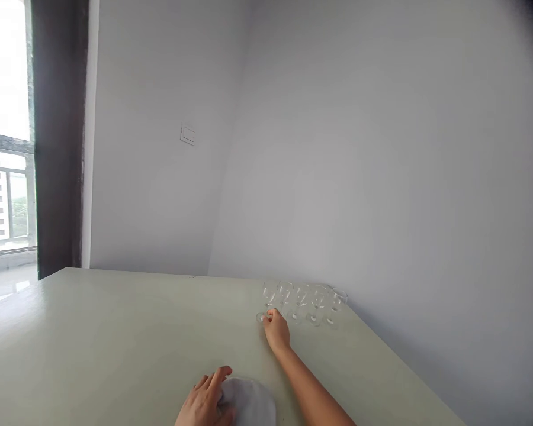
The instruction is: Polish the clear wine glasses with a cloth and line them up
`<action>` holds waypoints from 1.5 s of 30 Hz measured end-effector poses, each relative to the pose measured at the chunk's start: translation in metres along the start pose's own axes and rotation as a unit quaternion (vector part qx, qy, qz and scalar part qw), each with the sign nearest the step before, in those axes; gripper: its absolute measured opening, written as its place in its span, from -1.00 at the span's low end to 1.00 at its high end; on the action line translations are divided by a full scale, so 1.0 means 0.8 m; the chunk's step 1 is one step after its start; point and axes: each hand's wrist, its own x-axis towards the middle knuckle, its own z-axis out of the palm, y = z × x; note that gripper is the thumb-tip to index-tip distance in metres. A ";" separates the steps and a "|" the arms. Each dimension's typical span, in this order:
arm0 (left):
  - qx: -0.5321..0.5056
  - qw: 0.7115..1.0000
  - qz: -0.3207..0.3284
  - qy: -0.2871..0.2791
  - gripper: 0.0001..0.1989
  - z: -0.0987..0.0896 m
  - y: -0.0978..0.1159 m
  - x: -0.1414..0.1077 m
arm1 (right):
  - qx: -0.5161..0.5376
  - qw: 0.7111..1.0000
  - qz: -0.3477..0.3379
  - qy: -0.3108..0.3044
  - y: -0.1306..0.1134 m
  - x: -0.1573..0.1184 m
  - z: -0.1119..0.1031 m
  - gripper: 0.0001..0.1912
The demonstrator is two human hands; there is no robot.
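Several clear stemmed wine glasses stand in a row near the table's far right corner. At the left end of that row, my right hand (277,331) reaches forward with its fingers pinched at the stem of a wine glass (270,290), just above its round foot. That glass stands upright on the table. Close to me, a grey cloth (252,402) is bunched at the bottom of the view. My left hand (204,397) is at the cloth's left side, its curved fingers and slightly blurred thumb around the cloth's edge.
The pale green table (128,337) runs back to grey walls (359,148). More wine glasses (318,299) stand close together right of my right hand. A wall switch (187,134) is at the back, and a window (6,118) is on the left.
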 end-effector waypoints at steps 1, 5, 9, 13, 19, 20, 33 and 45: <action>-0.003 1.000 -0.004 0.007 -0.49 -0.001 -0.001 -0.001 | 0.020 1.000 0.001 -0.001 0.001 -0.009 -0.004 -0.74; -0.084 0.996 -0.007 0.022 -0.57 -0.007 -0.003 -0.001 | 0.120 0.984 -0.060 -0.119 -0.003 -0.057 -0.023 -0.63; -0.248 0.968 -0.002 0.041 -0.64 -0.018 0.002 0.002 | 0.220 0.899 -0.125 -0.357 -0.014 -0.104 -0.041 -0.59; -0.373 0.927 0.018 0.039 -0.63 -0.031 -0.001 0.008 | 0.323 0.830 -0.107 -0.442 -0.019 -0.126 -0.051 -0.57; -0.247 0.962 -0.006 -0.119 -0.87 -0.047 -0.013 0.009 | 0.472 0.797 -0.087 -0.367 -0.004 -0.121 -0.080 -0.59; -0.249 0.959 -0.014 -0.133 -0.90 -0.051 -0.011 0.008 | 0.478 0.795 -0.084 -0.364 -0.001 -0.119 -0.089 -0.61; -0.424 0.891 -0.159 -0.038 -0.62 -0.060 0.017 -0.005 | 0.292 0.916 -0.100 -0.255 0.004 -0.115 -0.099 -0.78; -0.151 0.974 -0.058 0.160 -0.83 -0.045 -0.039 0.024 | -0.013 0.844 -0.471 -0.256 0.000 -0.170 0.021 -0.54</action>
